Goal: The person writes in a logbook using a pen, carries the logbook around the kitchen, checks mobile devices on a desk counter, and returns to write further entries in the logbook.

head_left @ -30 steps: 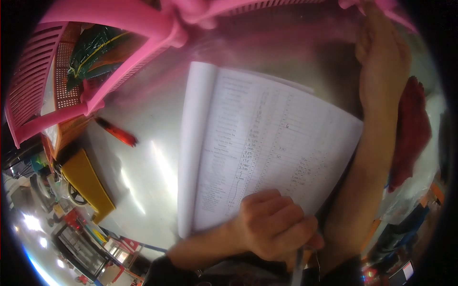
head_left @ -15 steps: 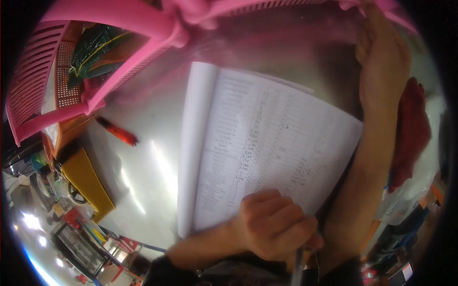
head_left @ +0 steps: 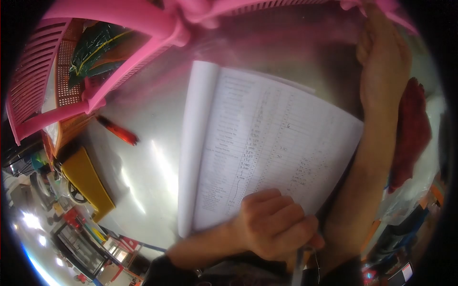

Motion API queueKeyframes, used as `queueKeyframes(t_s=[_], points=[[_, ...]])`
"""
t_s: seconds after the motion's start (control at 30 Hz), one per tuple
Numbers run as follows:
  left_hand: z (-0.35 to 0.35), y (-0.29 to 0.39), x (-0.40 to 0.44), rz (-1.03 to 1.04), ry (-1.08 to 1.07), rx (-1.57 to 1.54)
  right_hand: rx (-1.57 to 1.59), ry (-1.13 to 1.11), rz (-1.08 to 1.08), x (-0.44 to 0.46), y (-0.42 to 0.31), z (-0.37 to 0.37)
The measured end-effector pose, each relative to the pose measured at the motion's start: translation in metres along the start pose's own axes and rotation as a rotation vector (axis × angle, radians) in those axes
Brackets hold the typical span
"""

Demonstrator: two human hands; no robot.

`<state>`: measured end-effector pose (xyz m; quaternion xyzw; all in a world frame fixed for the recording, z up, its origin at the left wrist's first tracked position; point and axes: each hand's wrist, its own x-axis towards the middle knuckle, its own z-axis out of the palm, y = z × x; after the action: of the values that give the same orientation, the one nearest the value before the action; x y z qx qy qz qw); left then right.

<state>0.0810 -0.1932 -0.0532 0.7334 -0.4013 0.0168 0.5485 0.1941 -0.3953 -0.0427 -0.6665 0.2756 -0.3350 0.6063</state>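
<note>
A stapled-looking sheaf of printed sheets (head_left: 286,143), its left side rolled over, lies on the shiny metal tabletop (head_left: 143,128). Printed rows and handwritten figures cover the page. Over its lower edge, my left hand (head_left: 276,224) is closed in a fist, with a thin greyish strip (head_left: 298,267) showing below it; I cannot make out what it is. My right arm stretches past the page's right edge. At the far right my right hand (head_left: 381,52) has its fingers extended to the rim of a pink plastic basket (head_left: 400,19), fingertips at the frame's edge.
Slatted pink baskets (head_left: 100,19) line the far side, with a green leaf-patterned package (head_left: 95,52) at the left. A red-orange object (head_left: 119,131) and a yellow holder (head_left: 88,183) lie left. Dark red cloth-like material (head_left: 410,133) sits right.
</note>
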Motion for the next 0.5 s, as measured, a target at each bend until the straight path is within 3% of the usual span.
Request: queueKeyframes(t_s=[0.5], points=[[0.000, 0.000, 0.000, 0.010, -0.003, -0.013, -0.065, 0.015, -0.001, 0.001, 0.001, 0.001]])
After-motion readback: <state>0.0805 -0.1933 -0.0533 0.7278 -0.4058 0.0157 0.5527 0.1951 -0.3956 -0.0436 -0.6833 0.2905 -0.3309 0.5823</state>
